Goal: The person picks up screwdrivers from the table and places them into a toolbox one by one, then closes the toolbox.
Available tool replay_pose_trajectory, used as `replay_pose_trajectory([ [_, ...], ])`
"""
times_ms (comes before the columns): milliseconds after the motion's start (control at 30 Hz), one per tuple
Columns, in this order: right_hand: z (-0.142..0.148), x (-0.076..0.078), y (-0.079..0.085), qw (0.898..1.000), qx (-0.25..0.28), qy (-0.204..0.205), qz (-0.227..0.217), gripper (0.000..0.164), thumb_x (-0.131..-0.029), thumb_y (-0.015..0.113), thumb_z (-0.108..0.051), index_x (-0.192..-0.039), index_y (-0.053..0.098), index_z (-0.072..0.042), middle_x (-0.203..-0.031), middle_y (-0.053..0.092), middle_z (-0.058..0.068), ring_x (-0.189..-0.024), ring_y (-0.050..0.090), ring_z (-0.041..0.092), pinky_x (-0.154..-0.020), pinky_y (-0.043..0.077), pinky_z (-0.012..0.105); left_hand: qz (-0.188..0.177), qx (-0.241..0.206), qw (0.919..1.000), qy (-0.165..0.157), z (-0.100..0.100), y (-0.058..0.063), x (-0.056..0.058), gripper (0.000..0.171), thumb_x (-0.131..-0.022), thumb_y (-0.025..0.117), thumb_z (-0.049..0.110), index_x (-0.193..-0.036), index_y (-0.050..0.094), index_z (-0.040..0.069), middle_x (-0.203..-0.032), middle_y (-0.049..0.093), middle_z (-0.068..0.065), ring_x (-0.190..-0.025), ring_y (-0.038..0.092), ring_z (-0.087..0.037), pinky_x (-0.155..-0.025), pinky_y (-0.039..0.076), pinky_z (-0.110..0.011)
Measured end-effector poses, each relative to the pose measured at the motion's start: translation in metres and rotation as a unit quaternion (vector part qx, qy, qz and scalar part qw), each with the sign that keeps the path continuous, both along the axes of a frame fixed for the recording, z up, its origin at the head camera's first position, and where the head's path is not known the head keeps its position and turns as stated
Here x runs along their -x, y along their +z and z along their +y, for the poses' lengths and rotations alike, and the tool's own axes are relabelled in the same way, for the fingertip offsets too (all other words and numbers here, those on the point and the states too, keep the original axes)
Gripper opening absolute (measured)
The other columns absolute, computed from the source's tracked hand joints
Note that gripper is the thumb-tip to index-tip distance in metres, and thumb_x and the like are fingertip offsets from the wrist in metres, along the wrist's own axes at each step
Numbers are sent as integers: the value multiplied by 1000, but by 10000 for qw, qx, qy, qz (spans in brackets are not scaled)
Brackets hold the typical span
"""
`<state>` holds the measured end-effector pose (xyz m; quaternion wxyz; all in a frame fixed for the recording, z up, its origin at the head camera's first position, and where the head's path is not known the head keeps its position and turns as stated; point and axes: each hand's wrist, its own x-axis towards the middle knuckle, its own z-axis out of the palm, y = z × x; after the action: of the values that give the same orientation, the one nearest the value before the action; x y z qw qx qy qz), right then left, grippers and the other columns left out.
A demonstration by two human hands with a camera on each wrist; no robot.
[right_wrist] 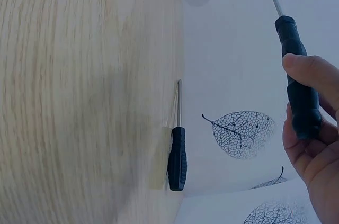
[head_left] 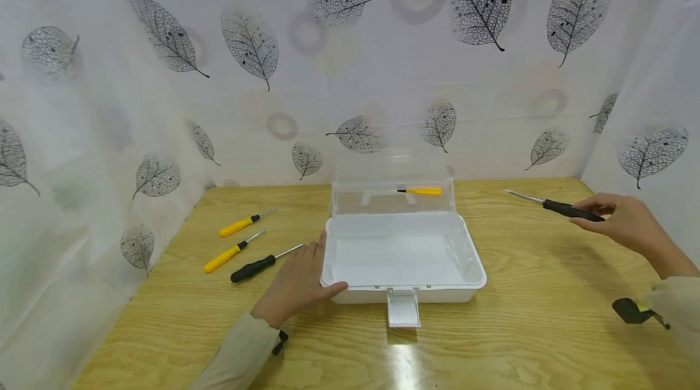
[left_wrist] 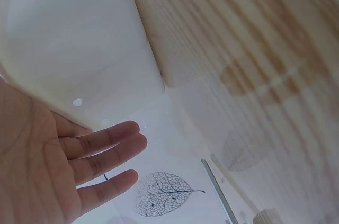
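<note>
A white toolbox (head_left: 404,250) stands on the table with its clear lid (head_left: 391,186) raised at the back and its front latch (head_left: 403,310) hanging down. My left hand (head_left: 298,280) rests against the box's left side, fingers straight, thumb along the front rim. In the left wrist view, that hand (left_wrist: 85,166) is beside the box wall (left_wrist: 90,38). My right hand (head_left: 623,220) grips the black handle of a screwdriver (head_left: 569,210) above the table's right side. Its metal shaft points left; in the right wrist view the thumb presses on the handle.
Left of the box lie two yellow screwdrivers (head_left: 221,258) and a black-handled screwdriver (head_left: 254,268). Another yellow screwdriver (head_left: 423,191) shows at the lid. A second black-handled screwdriver (right_wrist: 177,160) lies at the table's edge near the leaf-patterned curtain (head_left: 383,74).
</note>
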<state>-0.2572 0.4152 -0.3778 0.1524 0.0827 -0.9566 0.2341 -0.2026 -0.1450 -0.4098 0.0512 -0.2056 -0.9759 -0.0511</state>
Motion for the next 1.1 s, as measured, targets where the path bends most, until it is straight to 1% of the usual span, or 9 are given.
replay_pose_trajectory([
  [133,-16,-7,12,9998,29,142,169,21,-74,78,-10,-91,71,-1,-69,56,-14,-62,43,-13,-51,38,18,10,-11,10000,-9,0,1,-1,104,-79,55,67,-145,23,-8,-128,54,-23,-115,55,-34,-102,43,-45],
  [200,-21,-8,15,9994,50,226,241,20,-73,78,-10,-90,71,-3,-70,55,-16,-63,44,-11,-53,37,15,15,-21,10000,-16,0,0,-1,104,-79,55,67,-145,23,-7,-128,54,-23,-115,55,-34,-102,43,-45],
  [333,-30,-10,20,9982,96,433,412,20,-72,79,-8,-90,71,-4,-73,56,-19,-66,45,-13,-59,37,5,41,-39,10000,-39,-1,0,-1,104,-79,56,66,-145,23,-8,-128,55,-23,-115,55,-34,-101,43,-45],
  [467,-42,-14,26,9968,283,595,460,19,-71,80,-7,-88,72,-7,-75,56,-19,-68,46,-11,-63,36,1,38,-65,10000,-41,-1,0,-1,105,-79,56,66,-146,23,-7,-128,55,-23,-114,55,-33,-101,43,-45],
  [600,-54,-16,32,9955,502,705,377,18,-71,80,-7,-87,72,-11,-76,56,-18,-69,49,-8,-63,36,2,59,-67,10000,-38,-1,-1,-1,105,-79,55,67,-146,23,-7,-127,55,-23,-114,55,-33,-100,43,-46],
  [667,-58,-17,34,9944,506,825,417,18,-72,79,-6,-87,72,-11,-76,56,-17,-68,49,-7,-64,36,2,73,-66,9999,-53,-1,-1,-1,105,-79,55,67,-145,23,-7,-126,55,-22,-113,55,-33,-100,43,-45],
  [800,-64,-19,36,9928,409,966,584,21,-70,80,-3,-88,72,-12,-77,55,-16,-68,47,-5,-64,37,2,82,-89,9999,-91,-2,-1,-1,104,-80,55,67,-145,24,-8,-125,56,-23,-112,56,-33,-99,44,-46],
  [933,-68,-19,37,9906,164,1115,772,23,-69,81,-4,-89,72,-13,-77,54,-18,-70,44,-7,-60,36,8,59,-116,9999,-92,-2,0,-1,104,-80,56,66,-145,24,-8,-125,55,-23,-112,55,-34,-99,44,-46],
  [1100,-74,-19,39,9875,42,1256,949,25,-66,82,-3,-88,72,-14,-78,54,-21,-69,43,-7,-57,35,14,8,-121,9999,-63,-2,0,0,105,-79,55,67,-145,23,-8,-127,55,-23,-114,55,-34,-101,43,-46],
])
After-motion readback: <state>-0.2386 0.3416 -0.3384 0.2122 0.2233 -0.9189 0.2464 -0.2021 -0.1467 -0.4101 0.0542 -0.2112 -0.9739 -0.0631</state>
